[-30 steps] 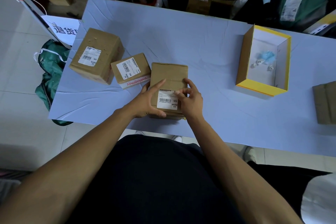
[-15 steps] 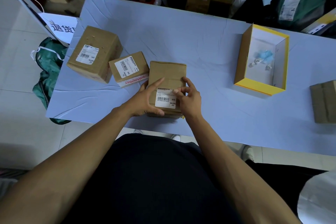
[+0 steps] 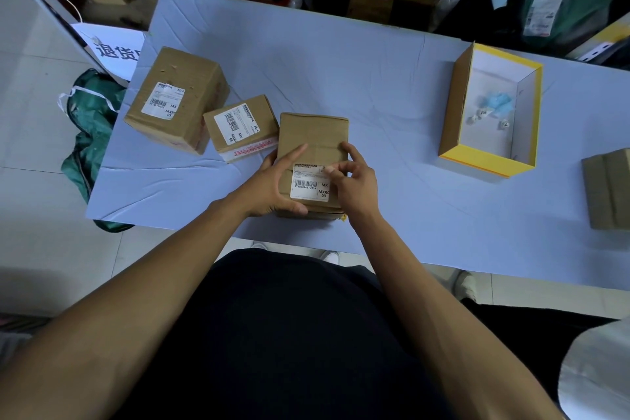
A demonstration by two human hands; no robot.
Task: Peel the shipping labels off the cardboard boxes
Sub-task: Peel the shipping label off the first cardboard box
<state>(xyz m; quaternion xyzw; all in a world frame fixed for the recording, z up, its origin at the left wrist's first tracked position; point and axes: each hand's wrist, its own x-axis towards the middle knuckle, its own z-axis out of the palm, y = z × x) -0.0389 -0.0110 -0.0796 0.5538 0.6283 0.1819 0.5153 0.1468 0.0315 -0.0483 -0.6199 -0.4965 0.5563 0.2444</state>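
The table (image 3: pixel 375 85) carries everything, largest first. At about ten o'clock sits the big box (image 3: pixel 184 85), its label untouched. At three o'clock stands an open yellow tray (image 3: pixel 456 106) with small scraps inside. Just right of the big box lies the small box (image 3: pixel 252 112), label on too. At centre, near the front edge, is the middle box (image 3: pixel 313 136). The left hand (image 3: pixel 272 181) grips its left side, thumb on top. Its label (image 3: pixel 308 182) lies flat on the near half. The right hand (image 3: pixel 354 181) has fingers curled, picking at the label's upper-right corner. I judge the peel is only starting; next, lift that corner enough to pinch, then pull slowly.
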